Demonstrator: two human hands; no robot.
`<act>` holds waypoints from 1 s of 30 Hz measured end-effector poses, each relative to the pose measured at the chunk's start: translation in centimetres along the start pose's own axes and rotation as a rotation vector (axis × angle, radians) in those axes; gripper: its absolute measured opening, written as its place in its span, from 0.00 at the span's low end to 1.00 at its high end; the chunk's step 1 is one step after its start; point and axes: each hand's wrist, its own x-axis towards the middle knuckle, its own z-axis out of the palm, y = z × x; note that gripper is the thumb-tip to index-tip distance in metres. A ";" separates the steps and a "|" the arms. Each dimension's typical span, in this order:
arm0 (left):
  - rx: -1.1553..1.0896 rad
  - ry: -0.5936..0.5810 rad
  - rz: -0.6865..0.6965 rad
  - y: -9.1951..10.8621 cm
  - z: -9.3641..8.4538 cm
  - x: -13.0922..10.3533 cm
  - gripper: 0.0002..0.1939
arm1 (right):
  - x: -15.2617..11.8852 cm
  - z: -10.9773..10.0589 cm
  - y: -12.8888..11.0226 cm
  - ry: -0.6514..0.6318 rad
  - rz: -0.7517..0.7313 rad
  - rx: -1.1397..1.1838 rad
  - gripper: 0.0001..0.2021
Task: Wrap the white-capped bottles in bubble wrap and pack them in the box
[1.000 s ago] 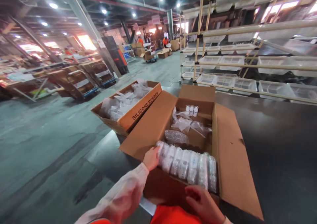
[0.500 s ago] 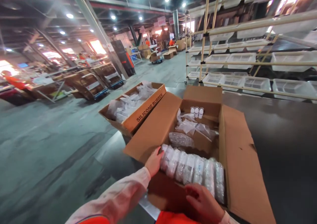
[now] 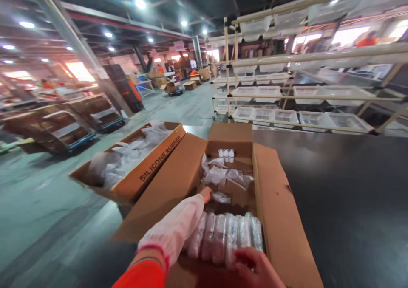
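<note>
An open cardboard box [image 3: 277,186] holds a row of bubble-wrapped packages [image 3: 219,237] at its near end. My left hand [image 3: 206,194] reaches inside, beyond the row, its fingers closed at the left end of a small bubble-wrapped piece [image 3: 222,197]. My right hand [image 3: 251,264] is at the near side of the row, fingers curled by the packages; whether it grips one cannot be made out. Loose clear plastic wrap [image 3: 218,175] lies farther in, and three small white cylinders [image 3: 226,155] stand near the far wall.
A long box marked SILICONE RUBBER [image 3: 153,162], filled with plastic wrap, sits left on the dark table [image 3: 344,186]. A rack [image 3: 228,77] with white trays stands behind. Loaded trolleys [image 3: 76,126] are at the left.
My left hand has moved from the row's left end farther into the box, to the small wrapped piece. The view has turned right. My right hand stays at the row's near side.
</note>
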 end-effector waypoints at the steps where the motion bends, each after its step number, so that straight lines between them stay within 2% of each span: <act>1: -0.004 -0.006 0.053 0.4 0.1 -0.2 0.13 | 0.1 -0.8 0.0 0.047 0.045 0.116 0.24; 2: -0.003 0.009 0.134 0.9 0.1 -0.6 0.15 | 0.3 -1.6 -0.1 0.104 0.093 0.247 0.28; 4: -0.002 0.116 0.374 2.2 0.0 -2.1 0.18 | 1.0 -3.0 -0.5 0.220 0.178 0.498 0.34; 6: 0.004 0.270 0.644 3.7 -0.2 -4.1 0.21 | 2.0 -3.9 -1.3 0.296 0.224 0.665 0.35; 8: 0.014 0.369 0.811 5.1 -0.4 -6.2 0.22 | 2.9 -4.3 -2.3 0.310 0.251 0.740 0.32; 12: -0.073 0.455 0.883 6.9 -1.0 -9.0 0.24 | 3.7 -3.9 -3.6 0.393 0.273 0.898 0.33; 13: -0.106 0.473 0.889 7.2 -1.0 -9.3 0.25 | 3.7 -3.8 -3.7 0.375 0.279 0.953 0.33; 15: -0.152 0.473 0.894 7.4 -1.1 -9.7 0.28 | 3.4 -3.7 -3.7 0.251 0.283 1.020 0.28; 17: -0.211 0.400 0.844 7.4 -1.1 -9.7 0.32 | 3.1 -3.9 -3.6 0.162 0.242 0.994 0.22; 19: -0.378 0.234 0.700 7.3 -1.1 -9.2 0.39 | 2.7 -4.5 -3.6 0.232 0.168 0.920 0.20; 22: -0.827 -0.149 0.288 7.4 -0.8 -7.7 0.56 | 2.0 -5.8 -4.2 0.350 0.100 0.856 0.23; 24: -1.136 -0.374 0.070 8.0 -0.2 -6.7 0.60 | 1.4 -6.7 -4.7 0.297 0.098 0.834 0.23; 25: -1.270 -0.450 0.030 8.5 0.2 -6.3 0.58 | 1.1 -7.2 -4.9 0.261 0.098 0.817 0.22; 27: -1.470 -0.532 0.033 9.7 1.1 -5.7 0.42 | 0.5 -8.0 -4.9 0.242 0.086 0.775 0.22; 29: -1.551 -0.524 -0.001 10.8 1.9 -5.4 0.27 | 0.0 -8.8 -4.3 0.345 0.070 0.713 0.24; 30: -1.532 -0.485 -0.053 11.4 2.2 -5.1 0.25 | -0.2 -9.1 -3.7 0.435 0.071 0.662 0.24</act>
